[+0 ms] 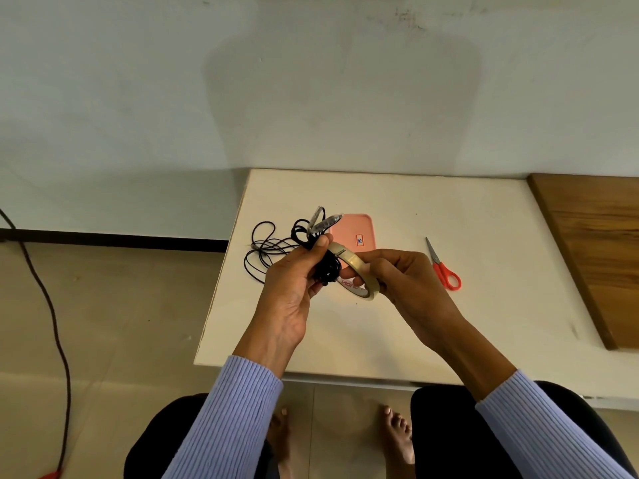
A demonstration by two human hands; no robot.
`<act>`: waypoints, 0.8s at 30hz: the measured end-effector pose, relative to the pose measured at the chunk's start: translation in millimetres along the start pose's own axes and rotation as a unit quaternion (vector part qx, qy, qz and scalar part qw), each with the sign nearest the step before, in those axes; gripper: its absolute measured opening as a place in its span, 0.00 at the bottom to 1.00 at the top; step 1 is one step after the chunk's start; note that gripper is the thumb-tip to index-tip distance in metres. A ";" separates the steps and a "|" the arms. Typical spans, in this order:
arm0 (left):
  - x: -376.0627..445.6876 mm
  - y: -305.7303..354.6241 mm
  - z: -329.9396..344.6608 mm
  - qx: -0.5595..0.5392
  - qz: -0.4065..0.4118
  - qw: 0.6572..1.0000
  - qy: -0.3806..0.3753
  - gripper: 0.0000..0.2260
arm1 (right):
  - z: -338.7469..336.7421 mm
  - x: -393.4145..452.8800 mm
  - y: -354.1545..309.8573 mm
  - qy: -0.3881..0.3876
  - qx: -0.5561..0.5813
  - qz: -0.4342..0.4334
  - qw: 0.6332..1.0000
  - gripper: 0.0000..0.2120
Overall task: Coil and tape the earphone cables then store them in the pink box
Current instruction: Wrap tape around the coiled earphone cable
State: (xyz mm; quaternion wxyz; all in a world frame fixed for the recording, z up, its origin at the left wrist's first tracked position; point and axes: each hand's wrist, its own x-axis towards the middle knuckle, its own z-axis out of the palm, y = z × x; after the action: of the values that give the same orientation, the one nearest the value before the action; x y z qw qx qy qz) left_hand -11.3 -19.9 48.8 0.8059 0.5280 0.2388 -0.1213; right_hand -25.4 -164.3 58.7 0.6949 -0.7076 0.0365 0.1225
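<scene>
Fingers of the left hand curl round a coiled bundle of black earphone cable, held above the table with the thumb pressed on its upper end; two short strips of clear tape stick up from the bundle. Far left, a dark cord runs across the tiled floor. On the near-left part of the white table lies a loose tangle of thin black cable, partly hidden behind the left hand. Centre: the fingers of the right hand grip a roll of clear tape, a flat ring with a printed inner core, held just beside the bundle. Behind both hands the pink box, rounded at the corners and bearing a small label, lies flat on the table; its near edge is covered by the hands and the roll. Right of the box, well apart from it, rest scissors with red loop handles and closed metal blades pointing away. Far right, a brown wood-grain board adjoins the table. Ribbed lilac sleeves cover both forearms.
</scene>
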 end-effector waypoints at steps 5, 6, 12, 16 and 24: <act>0.6 0.3 -1.9 -0.007 -0.006 1.000 -0.003 0.04 | 1.2 0.5 -0.4 0.004 0.001 -0.009 1.000 0.16; 0.9 0.4 -2.9 -0.012 -0.011 1.000 -0.002 0.04 | 1.0 0.9 -0.7 0.000 -0.004 -0.010 1.000 0.15; 2.4 1.1 -5.4 -0.029 -0.034 0.999 0.009 0.05 | -1.6 1.0 -2.8 -0.038 -0.009 -0.007 0.999 0.15; 1.0 1.1 -2.4 -0.024 -0.023 0.999 0.017 0.03 | -0.3 1.7 -1.3 -0.017 -0.017 -0.009 1.000 0.17; -7.2 -3.1 6.1 -0.064 -0.021 0.997 0.031 0.03 | 4.5 -0.1 1.8 0.078 -0.027 0.005 0.997 0.09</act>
State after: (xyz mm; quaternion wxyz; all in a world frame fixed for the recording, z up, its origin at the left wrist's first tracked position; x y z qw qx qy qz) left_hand -17.3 -27.1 52.1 0.8279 0.4734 0.2816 -0.1060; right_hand -26.5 -159.9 56.9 0.6703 -0.7330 0.0911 0.0714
